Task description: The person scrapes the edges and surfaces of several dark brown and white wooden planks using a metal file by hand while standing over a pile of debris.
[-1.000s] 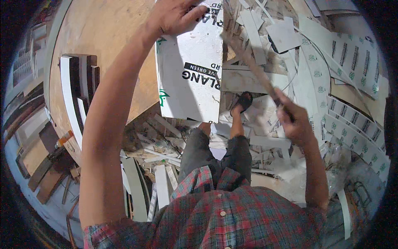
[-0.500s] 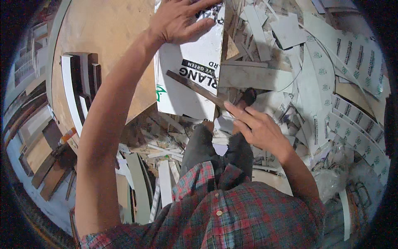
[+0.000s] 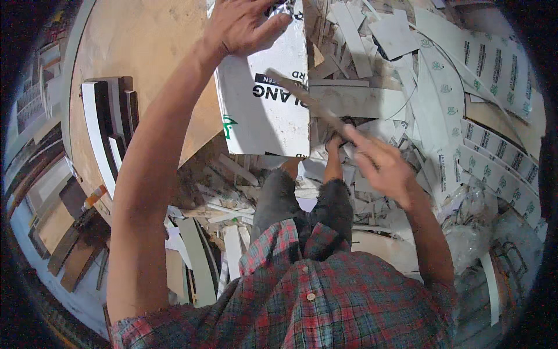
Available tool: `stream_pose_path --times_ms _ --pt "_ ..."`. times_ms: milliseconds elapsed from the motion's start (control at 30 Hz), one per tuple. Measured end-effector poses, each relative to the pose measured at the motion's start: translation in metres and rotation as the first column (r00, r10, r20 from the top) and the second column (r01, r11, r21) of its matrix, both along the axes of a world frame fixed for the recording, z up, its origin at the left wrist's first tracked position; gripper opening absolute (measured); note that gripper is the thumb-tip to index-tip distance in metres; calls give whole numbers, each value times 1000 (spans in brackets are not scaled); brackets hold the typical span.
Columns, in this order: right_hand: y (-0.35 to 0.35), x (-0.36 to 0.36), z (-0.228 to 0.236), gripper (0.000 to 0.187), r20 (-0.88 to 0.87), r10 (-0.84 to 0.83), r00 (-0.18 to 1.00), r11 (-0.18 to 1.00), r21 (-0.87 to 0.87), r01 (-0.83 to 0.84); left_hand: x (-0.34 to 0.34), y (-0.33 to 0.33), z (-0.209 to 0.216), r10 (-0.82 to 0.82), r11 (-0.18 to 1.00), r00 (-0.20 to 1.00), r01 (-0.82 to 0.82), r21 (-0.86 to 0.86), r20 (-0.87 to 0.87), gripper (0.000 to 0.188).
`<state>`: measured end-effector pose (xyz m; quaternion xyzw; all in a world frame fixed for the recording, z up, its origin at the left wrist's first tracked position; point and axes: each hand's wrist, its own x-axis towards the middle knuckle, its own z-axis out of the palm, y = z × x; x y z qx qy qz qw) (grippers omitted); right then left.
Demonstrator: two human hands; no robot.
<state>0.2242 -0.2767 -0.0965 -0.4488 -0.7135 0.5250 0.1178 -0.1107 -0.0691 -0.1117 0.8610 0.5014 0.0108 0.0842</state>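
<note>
A white panel (image 3: 264,125) with printed protective film lies on a tan board, its near end jutting toward my knees. My left hand (image 3: 247,26) presses on the panel's far part, thumb and fingers spread; some fingertips are cut off by the top edge. My right hand (image 3: 383,168), a little blurred, is closed round one end of a long, flat, brownish-grey file (image 3: 314,107). The file slants over the panel's right edge, its far end above the printed face. Whether it touches the edge, I cannot tell.
The tan board (image 3: 145,70) extends left, with dark and white strips (image 3: 99,128) standing on it. White offcuts (image 3: 354,41) litter the floor at right, beside large film-covered sheets (image 3: 488,64). Clear plastic wrap (image 3: 471,224) lies at lower right. More strips (image 3: 195,256) lie near my left side.
My right hand has moved right and slightly toward me, drawing the file across the panel's edge. The left hand stays on the panel, which appears slightly shifted in view.
</note>
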Motion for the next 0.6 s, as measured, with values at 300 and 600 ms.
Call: stream_pose_path --times_ms 300,600 --pt "-10 16 2 59 13 18 1000 1000 -1 -18 -1 2 -2 -28 999 999 29 21 -23 72" --pt "-15 -7 -7 58 -73 21 997 999 43 -18 -1 2 -1 -30 999 999 30 11 14 72"
